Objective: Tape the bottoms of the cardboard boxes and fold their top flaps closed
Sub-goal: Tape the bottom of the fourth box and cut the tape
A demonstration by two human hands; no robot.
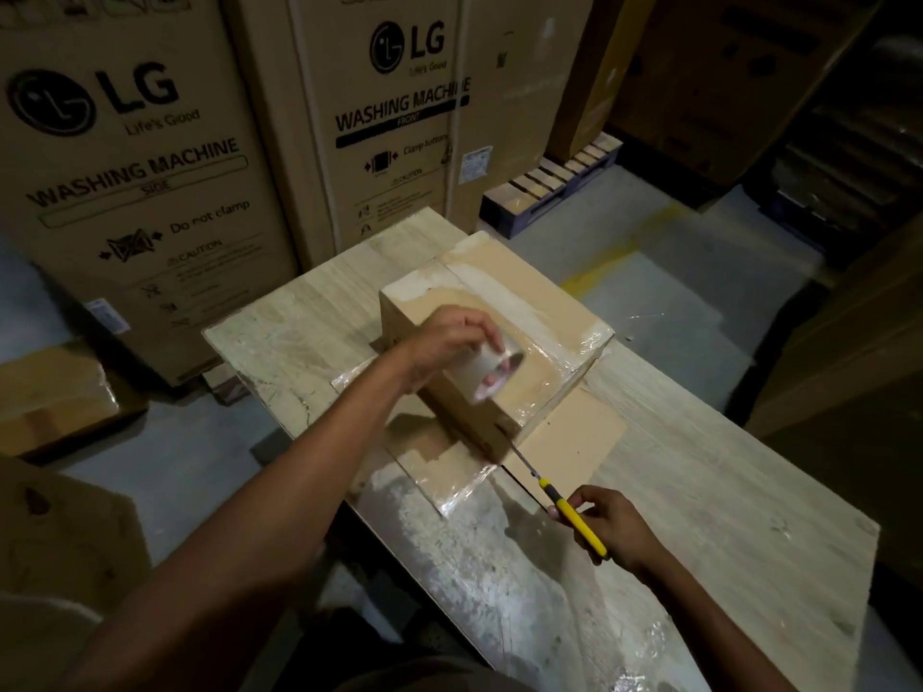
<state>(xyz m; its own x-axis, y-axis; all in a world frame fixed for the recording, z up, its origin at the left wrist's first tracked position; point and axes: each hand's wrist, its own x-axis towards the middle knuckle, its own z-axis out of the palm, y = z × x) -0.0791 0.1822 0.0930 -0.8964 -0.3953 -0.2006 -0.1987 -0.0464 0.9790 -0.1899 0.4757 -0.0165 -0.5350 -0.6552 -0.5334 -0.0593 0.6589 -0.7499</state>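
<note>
A small cardboard box stands upside down on the wooden table, its bottom face up and covered with strips of clear tape. My left hand grips a roll of clear tape over the box's near side. My right hand holds a yellow utility knife with its blade extended toward the box's near lower corner. The box's flaps lie spread flat on the table beneath it, one with tape stuck to it.
Tall washing machine cartons stand behind the table. A pallet sits at the back right. Another cardboard box lies on the floor at left. Dark stacked cartons close in on the right.
</note>
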